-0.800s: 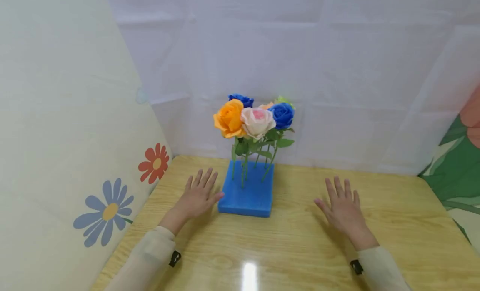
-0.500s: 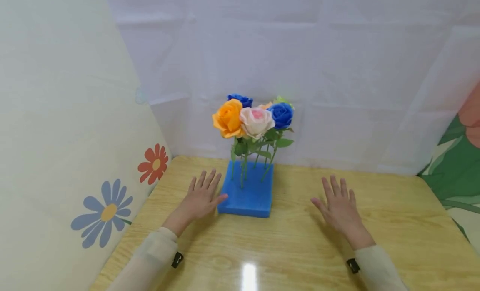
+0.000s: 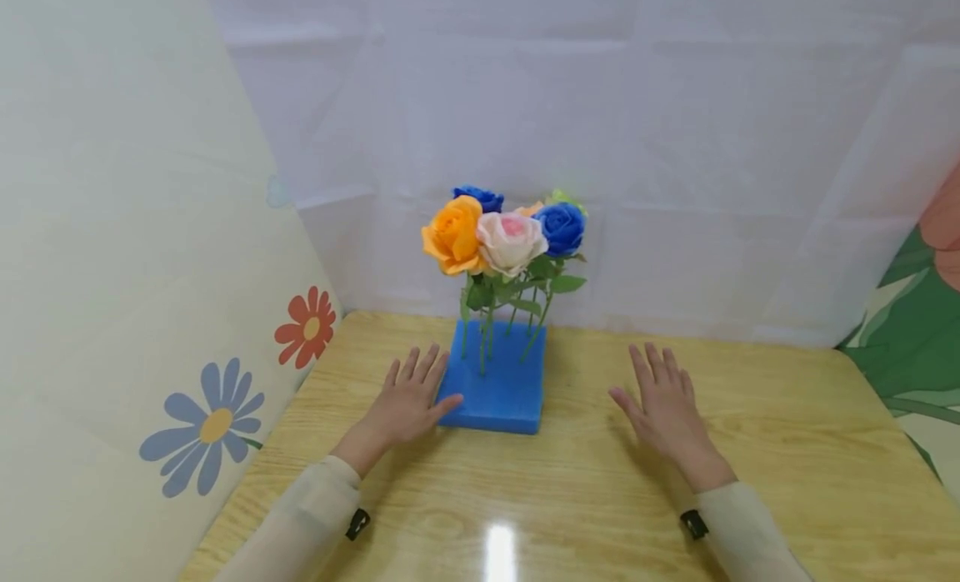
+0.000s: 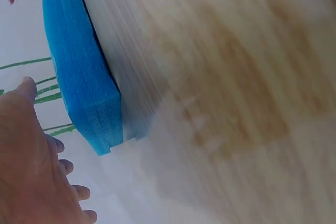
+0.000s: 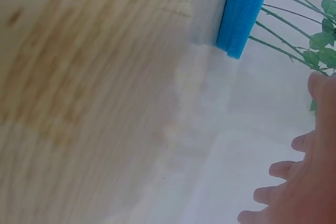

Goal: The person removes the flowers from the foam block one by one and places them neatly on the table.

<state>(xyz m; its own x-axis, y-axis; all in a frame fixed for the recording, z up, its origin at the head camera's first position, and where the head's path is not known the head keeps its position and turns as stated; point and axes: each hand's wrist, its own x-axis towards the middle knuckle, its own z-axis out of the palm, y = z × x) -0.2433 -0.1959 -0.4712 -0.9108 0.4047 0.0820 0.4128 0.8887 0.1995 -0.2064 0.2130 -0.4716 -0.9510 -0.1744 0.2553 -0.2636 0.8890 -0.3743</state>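
Note:
A blue foam block [image 3: 498, 403] lies on the wooden table, with several artificial roses standing upright in it on green stems. In front are an orange rose [image 3: 454, 236], a pale pink rose [image 3: 513, 243] and a blue rose [image 3: 560, 229]; another blue rose [image 3: 478, 198] shows behind. My left hand [image 3: 405, 407] is at the block's left side, fingers spread, its thumb overlapping the block's front left corner in the head view. My right hand [image 3: 667, 415] hovers to the right of the block, fingers straight, holding nothing. In the left wrist view the foam block [image 4: 84, 66] stands beyond the thumb.
The wooden table [image 3: 585, 499] reaches back to a white cloth backdrop [image 3: 675, 148]. Flower-printed cloth hangs at the left [image 3: 112, 273] and right sides. Black straps [image 3: 694, 524] show at both wrists.
Both hands have moved inward, the left one rightward to the block's edge and the right one leftward, nearer the block. The roses and block stay in place.

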